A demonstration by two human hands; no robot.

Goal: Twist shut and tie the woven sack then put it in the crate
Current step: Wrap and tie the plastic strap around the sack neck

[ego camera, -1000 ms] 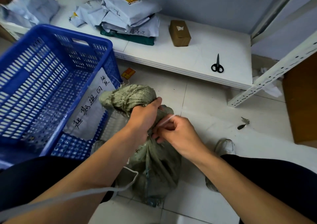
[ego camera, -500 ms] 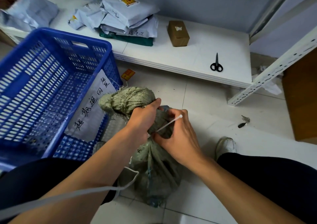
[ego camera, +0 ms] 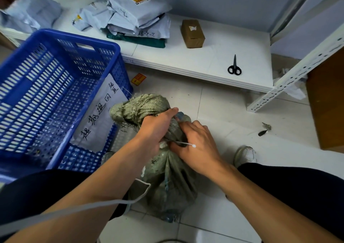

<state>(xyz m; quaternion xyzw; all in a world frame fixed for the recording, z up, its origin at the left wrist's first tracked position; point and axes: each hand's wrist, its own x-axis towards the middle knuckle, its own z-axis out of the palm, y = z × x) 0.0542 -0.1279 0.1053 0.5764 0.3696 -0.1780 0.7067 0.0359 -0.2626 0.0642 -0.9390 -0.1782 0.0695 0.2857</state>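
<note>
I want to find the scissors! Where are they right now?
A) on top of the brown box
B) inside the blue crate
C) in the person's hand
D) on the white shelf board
D: the black-handled scissors lie flat on the white shelf board, to the right of the brown box, and neither hand is touching them.

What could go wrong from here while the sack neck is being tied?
The left hand alone pins the twisted neck of the woven sack; if it loosens, the bunched top may untwist. The thin white tie lies across the right hand rather than cinched, so it could slip free. The blue crate stands close, and frayed fibres might snag.
</note>
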